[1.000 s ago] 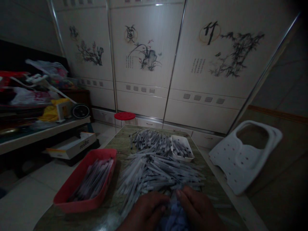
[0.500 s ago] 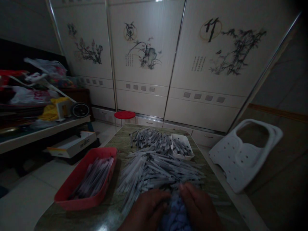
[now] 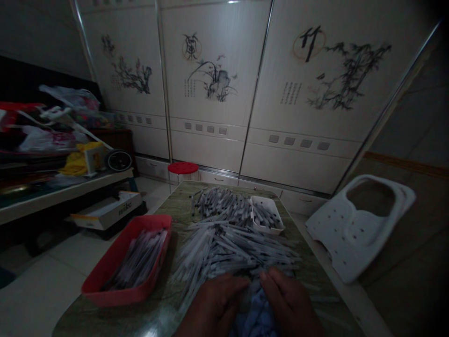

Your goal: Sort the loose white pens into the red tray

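My left hand (image 3: 213,306) and my right hand (image 3: 289,302) rest close together at the near edge of a green marbled table (image 3: 178,199). Their fingers curl around a bunch of pale thin sticks (image 3: 257,311) held between them. Just beyond my fingers spreads a big pile of white pen-like tubes (image 3: 228,250). A darker heap of similar pieces (image 3: 217,203) lies farther back. A small white tray (image 3: 266,216) holds more of them.
A red tray (image 3: 105,274) filled with tubes sits at the table's left. A white plastic seat (image 3: 365,224) leans on the right. A red stool (image 3: 182,168), a cluttered low shelf (image 3: 66,185) and cabinet doors with ink paintings (image 3: 213,84) stand behind.
Both hands stay at the near edge, the fingers shifting slightly on the bunch. The view has drifted a little.
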`<state>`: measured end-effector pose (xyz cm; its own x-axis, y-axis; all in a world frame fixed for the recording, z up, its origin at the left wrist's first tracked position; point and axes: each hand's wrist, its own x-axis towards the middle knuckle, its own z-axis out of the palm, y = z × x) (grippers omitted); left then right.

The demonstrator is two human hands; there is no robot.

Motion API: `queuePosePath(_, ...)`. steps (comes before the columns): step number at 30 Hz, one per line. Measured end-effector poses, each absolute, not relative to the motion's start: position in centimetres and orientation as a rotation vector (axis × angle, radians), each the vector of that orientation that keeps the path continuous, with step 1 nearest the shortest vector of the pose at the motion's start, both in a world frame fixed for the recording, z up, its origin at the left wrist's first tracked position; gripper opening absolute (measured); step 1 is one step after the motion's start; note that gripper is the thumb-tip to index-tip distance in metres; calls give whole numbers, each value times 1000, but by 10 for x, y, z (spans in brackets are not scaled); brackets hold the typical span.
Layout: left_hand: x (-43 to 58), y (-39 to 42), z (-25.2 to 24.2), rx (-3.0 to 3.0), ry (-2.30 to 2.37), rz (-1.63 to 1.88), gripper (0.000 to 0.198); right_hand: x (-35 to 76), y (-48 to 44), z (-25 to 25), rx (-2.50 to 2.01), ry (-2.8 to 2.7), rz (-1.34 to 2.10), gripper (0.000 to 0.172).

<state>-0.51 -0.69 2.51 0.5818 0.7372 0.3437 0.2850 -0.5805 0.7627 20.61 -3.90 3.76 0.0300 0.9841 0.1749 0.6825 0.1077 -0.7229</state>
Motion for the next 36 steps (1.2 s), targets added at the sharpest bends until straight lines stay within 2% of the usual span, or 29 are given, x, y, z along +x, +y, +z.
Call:
queuePosePath(7,-9,-10,22,1962,917,808,28,202,-41,42,-1551,-1671,652,42)
queuePosePath(11,-8,-8,30,2022,835,778,25,204,-43,45,-1617,-1697,545,44)
queuePosePath(18,-5,-4,4,2293,786,1018,42,201,-42,39,-1654,-1633,476,45)
queuePosePath(25,-4,-8,13,2063,939,943,30,199,-40,44,-1494,-1546,740,45)
queuePosePath(29,-4,-8,26,1984,916,873,29,198,-42,49,-1510,-1536,717,42)
queuePosePath(33,-15,-1,31,1822,1131,1022,31,210,-44,58,-1653,-1352,657,47)
queuePosePath(36,-26,6,31,1819,1254,1071,26,226,-45,65,-1771,-1187,618,48)
